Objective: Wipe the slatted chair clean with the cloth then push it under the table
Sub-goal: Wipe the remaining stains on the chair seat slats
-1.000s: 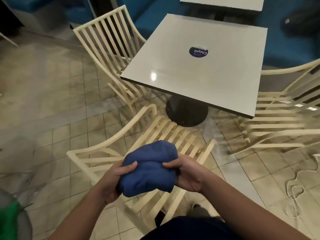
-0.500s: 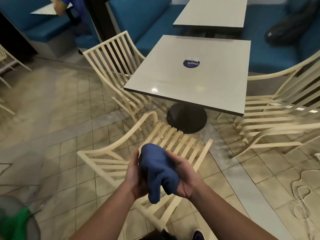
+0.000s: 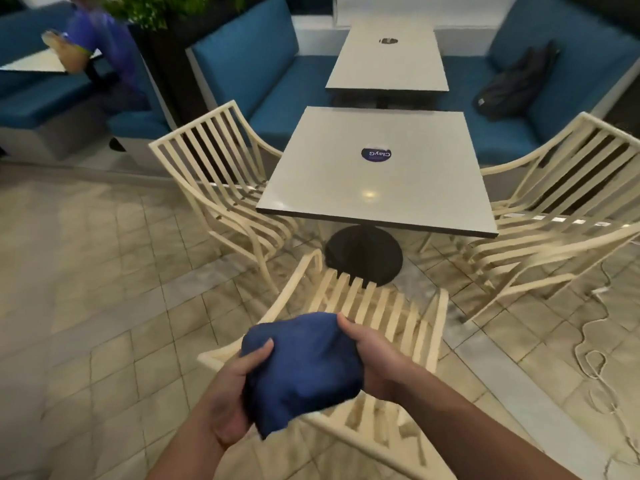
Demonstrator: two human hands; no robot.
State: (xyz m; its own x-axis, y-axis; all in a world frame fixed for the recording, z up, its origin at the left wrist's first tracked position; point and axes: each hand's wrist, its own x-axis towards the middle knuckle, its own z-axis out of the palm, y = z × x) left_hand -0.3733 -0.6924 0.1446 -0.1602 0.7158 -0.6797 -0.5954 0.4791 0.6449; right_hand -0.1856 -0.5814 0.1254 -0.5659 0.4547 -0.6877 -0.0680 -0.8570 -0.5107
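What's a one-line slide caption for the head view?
Left hand and right hand hold a bunched blue cloth over the slatted chair, which stands clear of the table.

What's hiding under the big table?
Under the table sits a round black base on the floor. The top hides the post and part of the left chair's seat.

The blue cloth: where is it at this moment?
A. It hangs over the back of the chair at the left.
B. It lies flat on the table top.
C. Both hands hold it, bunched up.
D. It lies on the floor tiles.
C: the blue cloth is bunched between the left hand and the right hand, in front of the slatted chair.
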